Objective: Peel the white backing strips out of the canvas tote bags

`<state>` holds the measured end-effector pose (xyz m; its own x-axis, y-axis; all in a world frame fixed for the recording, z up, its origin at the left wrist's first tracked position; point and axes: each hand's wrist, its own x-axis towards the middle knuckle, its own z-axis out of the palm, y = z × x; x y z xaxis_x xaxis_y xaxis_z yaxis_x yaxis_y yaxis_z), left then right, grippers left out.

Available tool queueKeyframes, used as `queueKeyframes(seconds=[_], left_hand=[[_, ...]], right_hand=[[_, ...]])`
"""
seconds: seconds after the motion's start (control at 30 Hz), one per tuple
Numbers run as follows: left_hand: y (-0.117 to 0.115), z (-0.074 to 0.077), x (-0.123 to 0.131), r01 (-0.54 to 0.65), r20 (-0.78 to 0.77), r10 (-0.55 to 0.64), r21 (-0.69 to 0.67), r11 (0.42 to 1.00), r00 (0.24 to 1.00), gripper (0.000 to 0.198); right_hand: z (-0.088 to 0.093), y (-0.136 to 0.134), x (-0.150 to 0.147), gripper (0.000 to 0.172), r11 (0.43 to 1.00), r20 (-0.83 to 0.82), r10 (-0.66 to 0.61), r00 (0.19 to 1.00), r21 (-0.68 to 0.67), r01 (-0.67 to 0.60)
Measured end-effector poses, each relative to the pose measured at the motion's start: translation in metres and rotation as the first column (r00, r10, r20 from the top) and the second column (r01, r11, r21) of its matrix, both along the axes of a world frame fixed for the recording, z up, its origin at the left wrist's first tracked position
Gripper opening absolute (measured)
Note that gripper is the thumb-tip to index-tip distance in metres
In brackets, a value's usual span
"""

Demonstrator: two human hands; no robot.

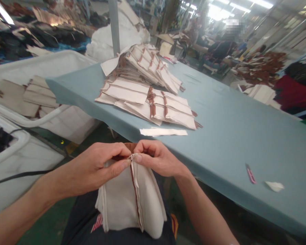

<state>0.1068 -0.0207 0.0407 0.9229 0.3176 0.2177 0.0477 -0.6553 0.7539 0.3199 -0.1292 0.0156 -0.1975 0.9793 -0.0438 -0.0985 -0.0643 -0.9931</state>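
Observation:
A cream fabric piece (119, 200) with a brown-edged seam down its middle hangs over my lap. My left hand (109, 158) pinches its top edge at the seam between thumb and fingers. Close beside it, my right hand (153, 156) grips the same edge, thumb and forefinger pressed together. The fingertips of both hands nearly touch at a small folded bit of the cloth. Some brown material shows just behind the fingers.
A blue-covered table (219, 136) stands ahead, bearing stacked cream pieces with brown trim (148, 98), a white strip (163, 132), a pink-handled cutter (250, 174) and a pale scrap (274, 185). White bins (73, 122) are at left. A person (219, 51) sits farther back.

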Motion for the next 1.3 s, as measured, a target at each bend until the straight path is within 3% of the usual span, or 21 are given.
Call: queueKeyframes(seconds=[0.2, 0.5, 0.8, 0.97, 1.3], left_hand=[[0.005, -0.007, -0.005, 0.022, -0.032, -0.023, -0.017, 1.000, 0.999, 0.027], [0.000, -0.009, -0.001, -0.045, -0.090, 0.041, -0.035, 0.998, 0.995, 0.039], [0.001, -0.006, -0.002, -0.109, -0.105, 0.096, -0.130, 0.986, 0.990, 0.040], [0.000, -0.008, -0.002, -0.131, -0.114, 0.112, -0.178, 0.975, 0.987, 0.042], [-0.006, -0.018, -0.004, -0.235, -0.209, 0.207, -0.119, 0.965, 0.956, 0.042]], right_hand=[[-0.007, 0.004, -0.001, 0.058, 1.000, 0.031, 0.017, 0.999, -0.023, -0.016], [-0.009, 0.007, -0.005, 0.060, 0.997, 0.029, -0.008, 1.000, -0.076, 0.011], [-0.005, 0.010, -0.014, 0.055, 0.997, 0.267, -0.076, 0.961, 0.018, 0.074], [-0.008, 0.007, -0.014, 0.054, 0.997, 0.206, -0.073, 0.976, 0.019, 0.070], [-0.001, 0.001, -0.017, 0.013, 0.990, 0.418, -0.125, 0.900, 0.118, 0.083]])
